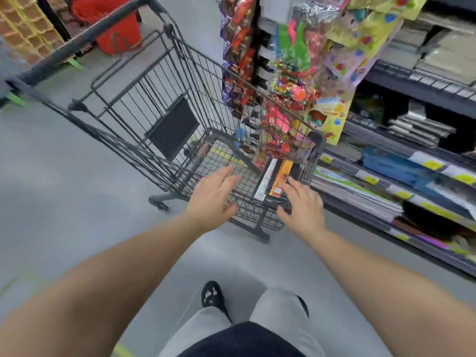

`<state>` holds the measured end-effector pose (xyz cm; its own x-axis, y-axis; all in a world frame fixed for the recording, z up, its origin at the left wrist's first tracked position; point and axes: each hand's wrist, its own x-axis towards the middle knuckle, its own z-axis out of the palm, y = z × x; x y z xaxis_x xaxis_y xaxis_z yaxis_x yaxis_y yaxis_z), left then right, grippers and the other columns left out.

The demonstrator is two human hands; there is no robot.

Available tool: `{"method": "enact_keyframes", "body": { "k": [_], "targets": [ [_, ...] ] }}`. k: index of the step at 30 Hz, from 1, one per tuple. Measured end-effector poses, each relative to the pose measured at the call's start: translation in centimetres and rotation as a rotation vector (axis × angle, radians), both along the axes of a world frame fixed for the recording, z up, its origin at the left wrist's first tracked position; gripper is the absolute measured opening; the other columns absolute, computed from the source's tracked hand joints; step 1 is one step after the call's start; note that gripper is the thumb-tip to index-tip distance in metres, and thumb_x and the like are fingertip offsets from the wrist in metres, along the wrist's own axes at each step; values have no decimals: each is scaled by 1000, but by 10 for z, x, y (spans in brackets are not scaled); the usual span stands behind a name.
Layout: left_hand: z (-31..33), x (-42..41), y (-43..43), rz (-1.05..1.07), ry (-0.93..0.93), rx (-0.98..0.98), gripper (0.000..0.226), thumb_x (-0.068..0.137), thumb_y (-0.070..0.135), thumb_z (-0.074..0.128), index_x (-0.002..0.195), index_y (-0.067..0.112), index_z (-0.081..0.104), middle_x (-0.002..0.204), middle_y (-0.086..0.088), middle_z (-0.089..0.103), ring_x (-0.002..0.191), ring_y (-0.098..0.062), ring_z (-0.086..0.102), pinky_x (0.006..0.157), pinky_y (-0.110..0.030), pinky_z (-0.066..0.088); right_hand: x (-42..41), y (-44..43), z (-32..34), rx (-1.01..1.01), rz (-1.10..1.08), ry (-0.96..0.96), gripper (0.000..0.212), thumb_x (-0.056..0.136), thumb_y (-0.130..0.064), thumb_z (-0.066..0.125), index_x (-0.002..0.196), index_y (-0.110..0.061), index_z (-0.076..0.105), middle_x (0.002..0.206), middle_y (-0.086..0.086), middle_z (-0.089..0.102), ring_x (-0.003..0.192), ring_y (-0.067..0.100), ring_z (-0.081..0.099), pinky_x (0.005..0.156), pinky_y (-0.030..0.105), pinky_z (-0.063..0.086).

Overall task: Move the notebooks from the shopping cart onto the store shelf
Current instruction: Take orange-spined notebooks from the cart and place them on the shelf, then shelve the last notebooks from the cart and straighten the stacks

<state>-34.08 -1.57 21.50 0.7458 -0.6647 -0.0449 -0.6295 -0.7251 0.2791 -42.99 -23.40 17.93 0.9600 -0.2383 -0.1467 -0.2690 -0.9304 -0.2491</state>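
Grey-black wire shopping cart [180, 99], head view, fills the upper left and middle of the frame. Its thick dark handle bar [85, 39] is at upper left, and a black plastic seat flap [175, 127] hangs inside the basket.

Notebooks [278, 179] are in the cart, a small stack lying flat in the corner nearest the shelving, just right of frame centre. The top cover is orange [282, 176], with a white-edged one [266, 180] beside it and dark covers under.

Left hand [213, 197] is at frame centre over the cart's near rim, fingers spread wide, holding nothing. Right hand [302, 207] is just to its right, fingers also spread and straight, tips lying over the near end of the notebook stack. The thumb is down by the cart rim. Cannot tell if the fingertips touch the covers.

Grey metal store shelf [386, 186] runs down the right side of the frame, with yellow price tags along its edges and flat stacks of paper goods on several levels. The cart stands close against it.

Bright plastic packets [296, 73] hang at upper centre above the cart. Red plastic basket [118, 29] is on the pale grey floor [64, 189], upper left. Black shoe [212, 295] and grey trouser legs are at bottom centre. Motion blur throughout.
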Motion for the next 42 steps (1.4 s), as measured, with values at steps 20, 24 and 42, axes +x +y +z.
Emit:
{"method": "enact_keyframes", "body": {
  "k": [20,24,42],
  "targets": [
    [-79,174,-82,-114,411,373,72,89,39,55,149,22,20,157,-3,15,137,-27,32,107,-45,36,122,-14,-65,289,-386,145,69,87,-40,58,147,-28,27,155,0,26,136,24,34,109,43,35],
    [-129,188,-107,-49,593,388,64,91,38,52,147,22,24,151,-8,27,130,-30,40,102,-44,41,136,-19,-95,427,-644,122,64,85,-22,63,142,-25,36,133,4,48,119,25,50,97,38,44],
    [-297,161,-205,337,991,409,100,67,66,70,138,8,31,134,-11,46,119,-29,50,91,-36,45,131,-24,-178,360,-928,269,54,85,-24,59,134,-12,41,123,15,53,114,34,51,94,42,44]
  ]
}}
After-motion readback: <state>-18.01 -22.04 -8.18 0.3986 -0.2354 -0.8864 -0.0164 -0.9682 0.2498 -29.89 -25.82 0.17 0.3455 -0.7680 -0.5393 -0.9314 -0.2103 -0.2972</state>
